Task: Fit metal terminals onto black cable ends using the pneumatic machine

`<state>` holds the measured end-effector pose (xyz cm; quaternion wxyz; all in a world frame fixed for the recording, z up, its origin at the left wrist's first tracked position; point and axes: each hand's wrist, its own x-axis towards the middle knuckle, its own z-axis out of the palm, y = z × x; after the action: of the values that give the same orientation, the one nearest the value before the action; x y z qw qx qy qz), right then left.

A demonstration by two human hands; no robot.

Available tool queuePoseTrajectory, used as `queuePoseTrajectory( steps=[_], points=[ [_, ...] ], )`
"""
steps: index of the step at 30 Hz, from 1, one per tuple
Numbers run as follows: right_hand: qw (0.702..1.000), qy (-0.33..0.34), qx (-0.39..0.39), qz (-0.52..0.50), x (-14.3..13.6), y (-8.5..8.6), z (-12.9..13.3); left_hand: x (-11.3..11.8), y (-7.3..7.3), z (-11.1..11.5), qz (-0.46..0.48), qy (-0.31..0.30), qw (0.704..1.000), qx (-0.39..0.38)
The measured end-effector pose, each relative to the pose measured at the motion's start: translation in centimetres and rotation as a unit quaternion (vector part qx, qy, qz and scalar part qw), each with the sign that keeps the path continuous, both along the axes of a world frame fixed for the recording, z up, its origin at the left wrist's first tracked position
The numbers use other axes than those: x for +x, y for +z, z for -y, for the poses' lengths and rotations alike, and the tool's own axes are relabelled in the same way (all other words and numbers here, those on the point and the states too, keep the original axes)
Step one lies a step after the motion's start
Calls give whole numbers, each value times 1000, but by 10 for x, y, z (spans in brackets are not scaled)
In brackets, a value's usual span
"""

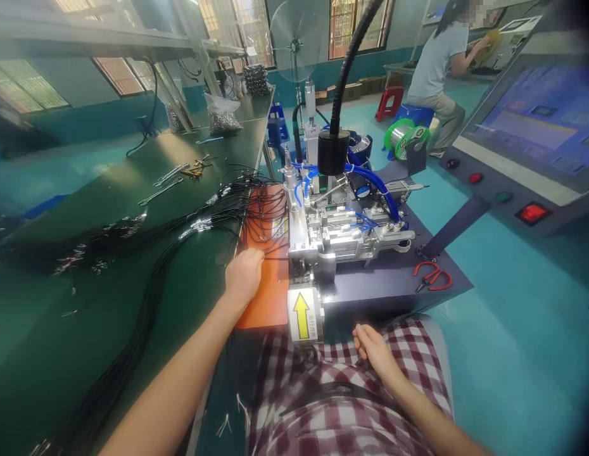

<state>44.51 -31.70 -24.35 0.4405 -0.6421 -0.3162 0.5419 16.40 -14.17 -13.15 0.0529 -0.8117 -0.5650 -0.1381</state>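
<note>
My left hand (244,275) is closed over the orange plate (263,304), its fingers pinched at a thin black cable that runs toward the machine (342,234). More black cables (266,209) fan over the plate's far part. Below the machine's front edge, my right hand (370,345) is held above my lap with its fingers curled together; whatever is between them, if anything, is too small to make out. A white roller with a yellow arrow (301,315) sits between my hands.
Bundles of black cable (156,285) lie on the green table (190,342) at left, with wrenches (161,191) beyond. Red-handled cutters (432,278) rest on the machine base. A monitor (536,120) stands at right. A person (439,63) sits behind a green spool (406,139).
</note>
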Motion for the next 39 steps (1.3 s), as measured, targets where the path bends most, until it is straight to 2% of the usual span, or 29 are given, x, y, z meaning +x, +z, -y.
queuePoseTrajectory(
  steps=[4,8,12,15,18,21,25,29,31,33,35,37,39],
  points=[
    [1000,15,4,5,-3,3,-4,2,7,-1,27,-22,999,-18],
    [998,58,-18,8,-4,3,-3,-20,25,1,53,-75,993,-69],
    [991,123,-51,9,0,6,6,-55,56,25,44,-168,972,-160],
    [983,170,-71,12,1,16,11,-65,75,53,9,-264,939,-219],
    [969,232,-75,34,-2,33,12,-65,80,75,-95,-342,914,-197],
    [953,288,-62,72,-5,53,10,-65,74,81,-139,-380,899,-167],
    [940,317,-71,102,-8,78,8,-65,72,74,-96,-386,894,-208],
    [929,347,-91,87,-13,115,4,-58,84,61,-16,-401,874,-275],
    [928,356,-91,59,-17,137,-1,-53,89,56,42,-405,870,-279],
    [933,353,-69,-9,-21,156,-7,-48,88,53,90,-386,883,-250],
    [939,336,-7,-67,-25,168,-14,-43,83,53,113,-352,908,-199],
    [951,296,28,-89,-29,172,-22,-34,75,56,113,-322,929,-146],
    [968,236,25,-82,-35,169,-31,-21,68,60,107,-303,941,-105]
  ],
)
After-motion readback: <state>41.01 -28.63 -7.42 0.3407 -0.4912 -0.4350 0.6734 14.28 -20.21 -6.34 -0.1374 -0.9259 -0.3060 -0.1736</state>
